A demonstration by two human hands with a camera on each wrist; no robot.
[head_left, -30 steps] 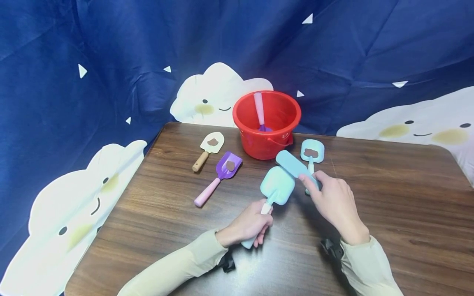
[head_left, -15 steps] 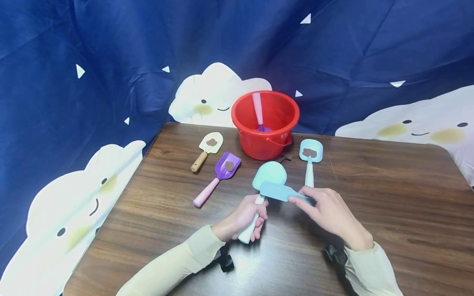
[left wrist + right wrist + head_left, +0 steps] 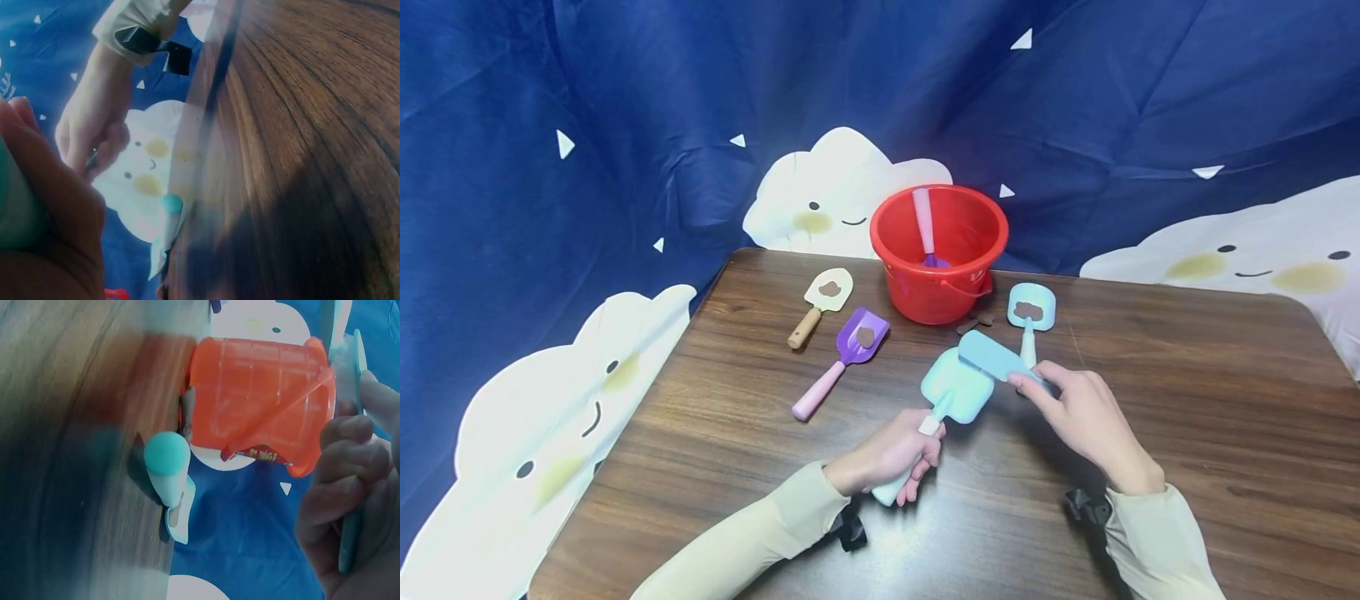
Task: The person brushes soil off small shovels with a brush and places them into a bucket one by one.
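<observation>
My left hand (image 3: 898,454) grips the pale handle of a light blue toy shovel (image 3: 951,392), its blade raised toward the middle of the table. With thumb and fingers my right hand (image 3: 1086,417) pinches a flat blue spatula (image 3: 992,357). The spatula's broad end overlaps the shovel blade's upper right edge in the head view; whether they touch I cannot tell. Seen edge-on in the right wrist view, the spatula (image 3: 350,540) runs through the curled fingers. Behind it, brown flat pieces (image 3: 976,323) lie by the foot of a red bucket (image 3: 932,296).
A purple shovel handle (image 3: 923,221) leans inside the bucket. On the table (image 3: 1187,400) lie a second light blue shovel (image 3: 1032,312), a purple shovel (image 3: 842,362) and a cream trowel (image 3: 820,307), each with a brown piece on its blade. A blue cloth (image 3: 662,67) hangs behind.
The spatula swung left across the lower part of the held shovel's blade, then back to its upper right edge. The held shovel tilted and turned back. Brown pieces by the bucket have come into view.
</observation>
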